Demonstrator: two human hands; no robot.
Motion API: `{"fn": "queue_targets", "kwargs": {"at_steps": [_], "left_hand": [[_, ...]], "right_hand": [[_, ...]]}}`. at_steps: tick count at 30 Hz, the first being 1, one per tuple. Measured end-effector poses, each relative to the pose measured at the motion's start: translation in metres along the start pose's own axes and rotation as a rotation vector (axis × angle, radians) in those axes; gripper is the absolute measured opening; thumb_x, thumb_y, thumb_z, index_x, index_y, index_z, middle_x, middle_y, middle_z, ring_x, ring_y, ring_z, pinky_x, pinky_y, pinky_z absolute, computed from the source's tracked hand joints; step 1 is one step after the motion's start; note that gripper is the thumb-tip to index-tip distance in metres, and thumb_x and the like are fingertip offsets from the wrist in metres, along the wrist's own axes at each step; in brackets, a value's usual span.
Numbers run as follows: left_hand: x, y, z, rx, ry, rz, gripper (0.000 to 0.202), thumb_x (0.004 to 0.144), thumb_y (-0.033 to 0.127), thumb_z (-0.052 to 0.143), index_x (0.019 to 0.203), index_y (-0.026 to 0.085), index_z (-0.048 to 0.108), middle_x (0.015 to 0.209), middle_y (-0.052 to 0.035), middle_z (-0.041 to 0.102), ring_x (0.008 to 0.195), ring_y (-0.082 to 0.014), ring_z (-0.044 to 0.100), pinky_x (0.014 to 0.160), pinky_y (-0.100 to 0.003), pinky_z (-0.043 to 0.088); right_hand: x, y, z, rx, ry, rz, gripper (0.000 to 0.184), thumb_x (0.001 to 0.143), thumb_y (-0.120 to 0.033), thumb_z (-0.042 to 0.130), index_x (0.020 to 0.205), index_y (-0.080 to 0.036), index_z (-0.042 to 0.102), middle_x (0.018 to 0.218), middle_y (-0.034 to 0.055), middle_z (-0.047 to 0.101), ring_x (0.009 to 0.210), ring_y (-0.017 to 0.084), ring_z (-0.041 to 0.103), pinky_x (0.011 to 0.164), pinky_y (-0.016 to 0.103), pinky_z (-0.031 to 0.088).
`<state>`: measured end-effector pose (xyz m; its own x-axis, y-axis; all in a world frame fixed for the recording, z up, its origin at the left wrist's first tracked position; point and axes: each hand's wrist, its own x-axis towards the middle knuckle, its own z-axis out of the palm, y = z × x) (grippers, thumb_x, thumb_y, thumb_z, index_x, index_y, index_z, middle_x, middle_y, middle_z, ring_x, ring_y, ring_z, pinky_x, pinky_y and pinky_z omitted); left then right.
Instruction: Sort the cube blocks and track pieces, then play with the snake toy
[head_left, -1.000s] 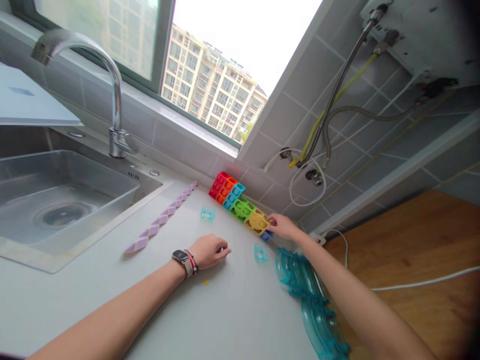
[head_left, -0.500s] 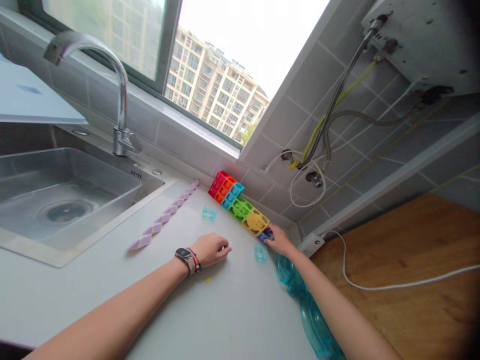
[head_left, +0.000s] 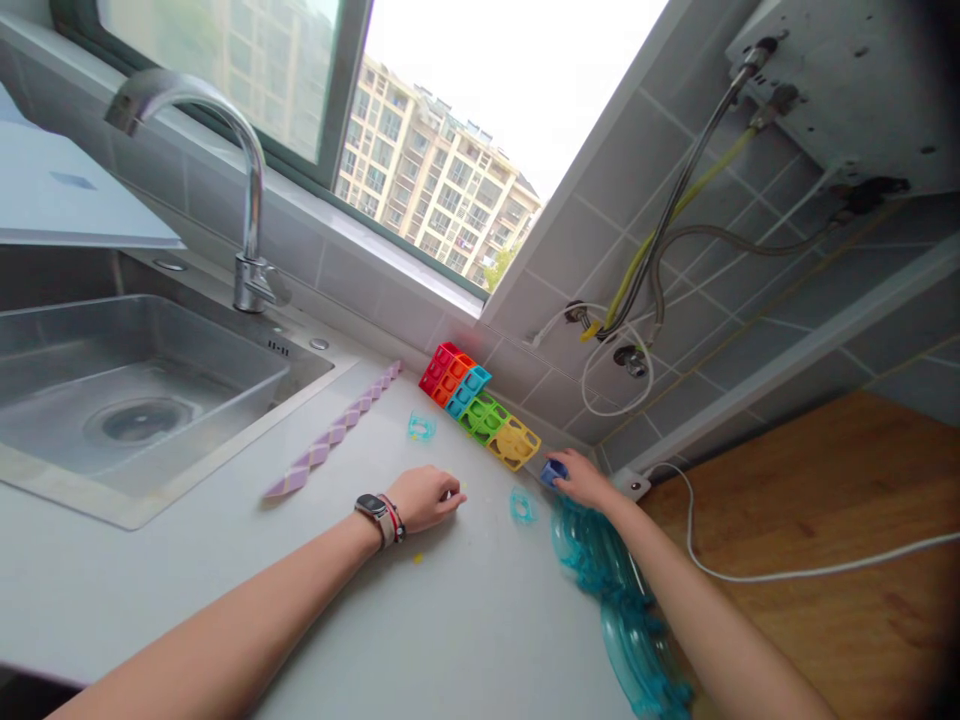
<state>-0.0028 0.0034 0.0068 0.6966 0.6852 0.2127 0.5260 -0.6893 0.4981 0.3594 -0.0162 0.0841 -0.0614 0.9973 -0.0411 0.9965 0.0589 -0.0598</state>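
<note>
My right hand (head_left: 583,478) grips a blue cube block (head_left: 553,471) at the right end of a row of cube blocks along the tiled wall. A gap separates it from the yellow block (head_left: 514,443). Further left in the row are green blocks (head_left: 482,416), light-blue blocks (head_left: 468,390) and red-orange blocks (head_left: 448,372). My left hand (head_left: 426,498) rests on the counter with curled fingers; whatever they hold, if anything, is hidden. Between the hands lies a clear teal piece (head_left: 523,506); another teal piece (head_left: 421,428) lies beyond my left hand.
Curved teal transparent pieces (head_left: 600,555) lie under my right forearm. A purple patterned strip (head_left: 334,440) lies beside the steel sink (head_left: 172,500). A faucet (head_left: 251,200) rises behind it. A white power strip (head_left: 634,484) and cable are by the wooden panel (head_left: 787,500).
My right hand has moved slightly right with the blue cube, opening a gap from the yellow block. My left hand keeps its place on the counter.
</note>
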Motion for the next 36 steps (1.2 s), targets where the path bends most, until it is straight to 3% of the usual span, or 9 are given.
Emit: {"fn": "queue_targets", "kwargs": {"at_steps": [5, 9, 14, 19, 22, 25, 28, 31, 36], "left_hand": [[-0.001, 0.002, 0.001, -0.005, 0.0, -0.012, 0.037, 0.096, 0.042, 0.049, 0.081, 0.021, 0.075, 0.077, -0.0091, 0.075, 0.068, -0.021, 0.066, 0.058, -0.029, 0.036], [-0.006, 0.012, 0.0, -0.033, -0.04, 0.049, 0.037, 0.09, 0.045, 0.056, 0.068, 0.021, 0.072, 0.068, -0.0071, 0.072, 0.06, -0.0197, 0.062, 0.055, -0.029, 0.034], [-0.014, 0.023, -0.001, -0.088, -0.105, 0.135, 0.04, 0.087, 0.051, 0.06, 0.061, 0.021, 0.067, 0.06, -0.0015, 0.068, 0.051, -0.0153, 0.055, 0.05, -0.028, 0.031], [-0.016, 0.023, 0.003, -0.087, -0.128, 0.112, 0.038, 0.089, 0.047, 0.057, 0.07, 0.018, 0.071, 0.063, -0.0039, 0.069, 0.05, -0.0153, 0.052, 0.048, -0.029, 0.029], [-0.016, 0.022, 0.004, -0.088, -0.128, 0.115, 0.035, 0.088, 0.045, 0.059, 0.072, 0.017, 0.073, 0.066, -0.0046, 0.071, 0.054, -0.0164, 0.054, 0.049, -0.029, 0.028], [-0.014, 0.022, 0.002, -0.103, -0.117, 0.126, 0.036, 0.089, 0.047, 0.058, 0.07, 0.019, 0.071, 0.065, -0.0028, 0.071, 0.053, -0.0156, 0.056, 0.049, -0.028, 0.029], [-0.012, 0.021, 0.001, -0.108, -0.106, 0.148, 0.038, 0.088, 0.048, 0.06, 0.064, 0.02, 0.068, 0.063, -0.0028, 0.071, 0.054, -0.0153, 0.057, 0.051, -0.027, 0.031], [-0.011, 0.021, 0.001, -0.1, -0.093, 0.16, 0.036, 0.087, 0.046, 0.061, 0.063, 0.02, 0.067, 0.063, -0.0036, 0.071, 0.055, -0.0161, 0.059, 0.052, -0.027, 0.031], [-0.009, 0.019, 0.004, -0.081, -0.076, 0.159, 0.035, 0.088, 0.045, 0.062, 0.064, 0.02, 0.068, 0.064, -0.0044, 0.072, 0.056, -0.0166, 0.06, 0.051, -0.027, 0.029]], "right_hand": [[-0.011, -0.032, -0.037, -0.01, 0.058, -0.007, 0.048, 0.076, -0.02, 0.072, 0.124, -0.019, 0.068, 0.119, 0.0131, 0.067, 0.108, 0.029, 0.063, 0.098, 0.038, 0.045], [-0.003, -0.119, -0.048, 0.267, 0.096, -0.279, 0.049, 0.078, -0.032, 0.078, 0.126, -0.026, 0.066, 0.115, 0.0066, 0.068, 0.099, 0.025, 0.065, 0.09, 0.037, 0.05], [0.039, -0.227, -0.013, 0.412, 0.055, -0.457, 0.056, 0.07, -0.031, 0.087, 0.123, -0.028, 0.067, 0.107, 0.0041, 0.067, 0.093, 0.023, 0.064, 0.087, 0.038, 0.05], [0.062, -0.26, 0.035, 0.36, -0.038, -0.522, 0.062, 0.065, -0.029, 0.092, 0.122, -0.028, 0.068, 0.105, 0.004, 0.066, 0.097, 0.026, 0.061, 0.09, 0.041, 0.049], [0.06, -0.258, 0.044, 0.441, -0.063, -0.52, 0.07, 0.065, -0.038, 0.092, 0.129, -0.028, 0.063, 0.116, 0.0066, 0.065, 0.101, 0.027, 0.062, 0.091, 0.042, 0.049], [0.058, -0.24, 0.03, 0.563, 0.007, -0.456, 0.058, 0.078, -0.049, 0.081, 0.129, -0.027, 0.062, 0.125, 0.0081, 0.064, 0.097, 0.023, 0.065, 0.086, 0.039, 0.052], [0.06, -0.199, 0.003, 0.548, 0.162, -0.329, 0.032, 0.087, -0.049, 0.069, 0.109, -0.025, 0.068, 0.108, 0.0058, 0.07, 0.092, 0.022, 0.067, 0.079, 0.035, 0.053], [0.058, -0.143, -0.017, 0.327, 0.276, -0.169, 0.018, 0.088, -0.04, 0.065, 0.091, -0.022, 0.068, 0.091, 0.0032, 0.07, 0.084, 0.021, 0.066, 0.082, 0.036, 0.052], [0.048, -0.074, -0.014, 0.179, 0.324, -0.086, 0.019, 0.079, -0.027, 0.069, 0.096, -0.018, 0.065, 0.109, 0.01, 0.063, 0.105, 0.026, 0.06, 0.098, 0.043, 0.046]]}}
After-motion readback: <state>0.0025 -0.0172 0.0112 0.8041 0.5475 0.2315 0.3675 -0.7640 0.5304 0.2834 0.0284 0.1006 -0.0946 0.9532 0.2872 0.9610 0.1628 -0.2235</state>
